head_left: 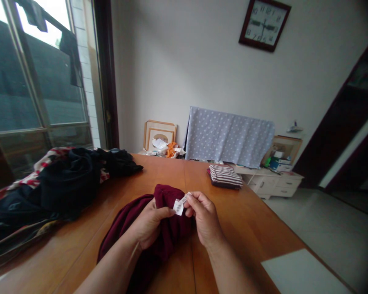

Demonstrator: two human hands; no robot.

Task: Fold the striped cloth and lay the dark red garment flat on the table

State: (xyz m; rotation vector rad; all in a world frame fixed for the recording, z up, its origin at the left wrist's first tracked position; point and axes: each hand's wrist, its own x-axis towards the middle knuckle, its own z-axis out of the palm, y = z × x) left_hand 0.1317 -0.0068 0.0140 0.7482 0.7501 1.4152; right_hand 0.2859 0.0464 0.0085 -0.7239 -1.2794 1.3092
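A maroon garment lies bunched on the wooden table in front of me, its upper part lifted. My left hand is closed on the cloth, with the thumb against the edge of a white label. From the right, my right hand pinches a narrow end of that label between thumb and fingertips. Dark print shows on the label, too small to read. The fingers of my left hand are partly hidden behind the cloth.
A heap of dark clothes covers the left of the wooden table. Folded striped clothes sit at the back right. A pale sheet lies at the near right. Beyond stands a white cabinet.
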